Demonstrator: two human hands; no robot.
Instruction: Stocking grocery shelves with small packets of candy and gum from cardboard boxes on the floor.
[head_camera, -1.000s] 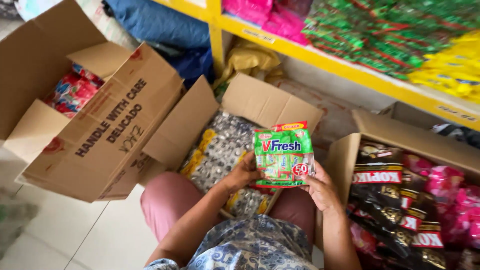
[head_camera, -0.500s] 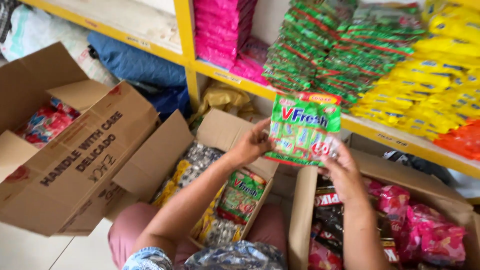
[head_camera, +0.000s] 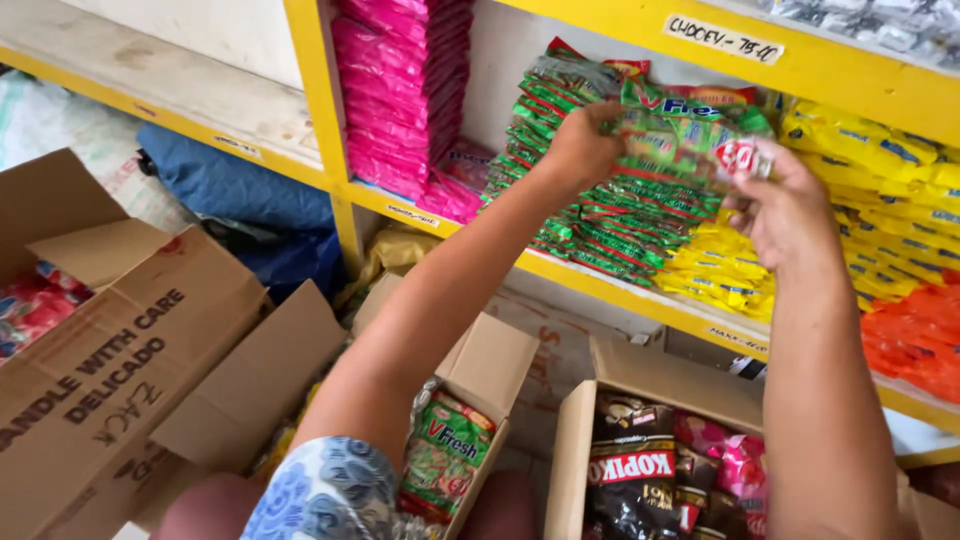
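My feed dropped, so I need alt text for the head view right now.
Both hands, left hand and right hand, hold a green candy packet up against the stack of matching green packets on a yellow shelf. Pink packets are stacked to one side, yellow packets to the other; open cardboard boxes sit below.

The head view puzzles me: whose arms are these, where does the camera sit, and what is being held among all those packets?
There is no machine here. A person wears a camera on the head, so you look down along their own two arms. The left hand and the right hand together hold a green sweet packet up against the stack of green packets on a yellow shelf. Beside that stack lie pink packets and yellow packets. Below, on the floor, stand open cardboard boxes: the middle box has more green packets, the right box dark and pink ones, and a large printed box stands at the left.
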